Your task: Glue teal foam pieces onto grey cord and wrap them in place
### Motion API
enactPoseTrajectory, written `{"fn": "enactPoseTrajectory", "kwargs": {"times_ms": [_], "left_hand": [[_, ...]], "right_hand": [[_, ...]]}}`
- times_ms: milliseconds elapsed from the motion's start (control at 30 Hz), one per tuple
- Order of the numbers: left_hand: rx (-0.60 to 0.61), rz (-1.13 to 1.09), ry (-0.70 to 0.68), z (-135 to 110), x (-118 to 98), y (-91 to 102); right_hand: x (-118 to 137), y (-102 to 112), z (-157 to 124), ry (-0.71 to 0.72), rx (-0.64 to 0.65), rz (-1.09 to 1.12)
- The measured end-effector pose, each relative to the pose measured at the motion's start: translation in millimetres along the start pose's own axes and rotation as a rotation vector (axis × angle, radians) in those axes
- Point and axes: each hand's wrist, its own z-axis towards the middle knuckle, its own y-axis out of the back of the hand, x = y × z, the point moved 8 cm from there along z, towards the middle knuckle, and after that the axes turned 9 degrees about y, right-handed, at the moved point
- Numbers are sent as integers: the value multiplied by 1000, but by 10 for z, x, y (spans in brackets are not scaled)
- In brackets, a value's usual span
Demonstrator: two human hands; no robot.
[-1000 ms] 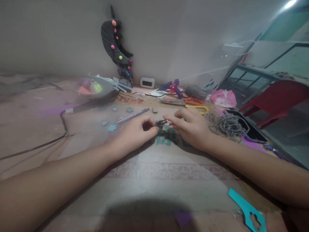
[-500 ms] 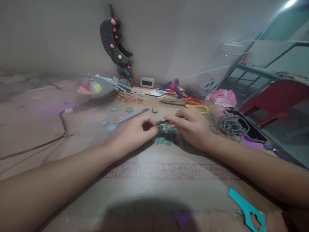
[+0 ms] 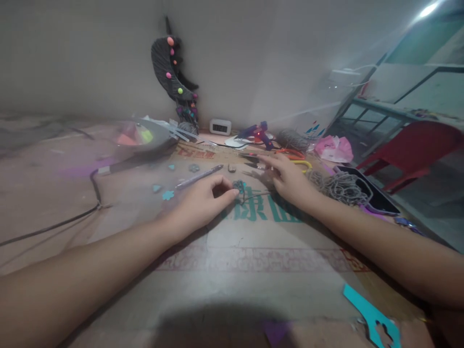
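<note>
My left hand (image 3: 217, 193) is closed, thumb and fingertips pinching a small grey yarn-wrapped piece (image 3: 238, 185) with a bit of teal at its edge. A loose grey strand (image 3: 256, 195) runs from it toward the right. Farther right, my right hand (image 3: 286, 179) hovers above the board with fingers reaching left. A dark pointed tool (image 3: 251, 165) is at its fingertips, casting a shadow below; its exact kind is hard to make out. Just behind lie scissors with orange and yellow handles (image 3: 306, 166), partly covered by this hand.
A silver pen (image 3: 199, 177), teal flower cutout (image 3: 168, 195) and grey flower piece (image 3: 194, 167) lie left. Tangled grey yarn (image 3: 344, 187) rests by a phone (image 3: 380, 195). Behind are a glue gun (image 3: 259, 133), clock (image 3: 220, 127) and decorated moon (image 3: 163, 63). A teal cutout (image 3: 373, 314) lies front right.
My right hand has drawn away from the yarn-wrapped piece, back toward the scissors, taking the dark tool along. The loose strand and green lettering now show. My left hand keeps its pinch.
</note>
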Motion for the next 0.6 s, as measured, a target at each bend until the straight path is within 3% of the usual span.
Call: {"fn": "enactPoseTrajectory", "kwargs": {"times_ms": [67, 167, 267, 400, 500, 600], "left_hand": [[2, -10, 11, 5, 14, -5], [2, -38, 6, 5, 3, -3], [-8, -70, -41, -5, -45, 12], [-40, -88, -77, -16, -70, 43], [-52, -79, -74, -17, -59, 54], [-51, -55, -71, -25, -57, 51]], "right_hand": [[0, -15, 5, 17, 18, -15], [196, 154, 31, 63, -68, 11], [392, 218, 55, -24, -42, 205], [492, -11, 12, -231, 75, 552], [489, -204, -34, -349, 83, 834], [494, -280, -49, -397, 68, 967]]}}
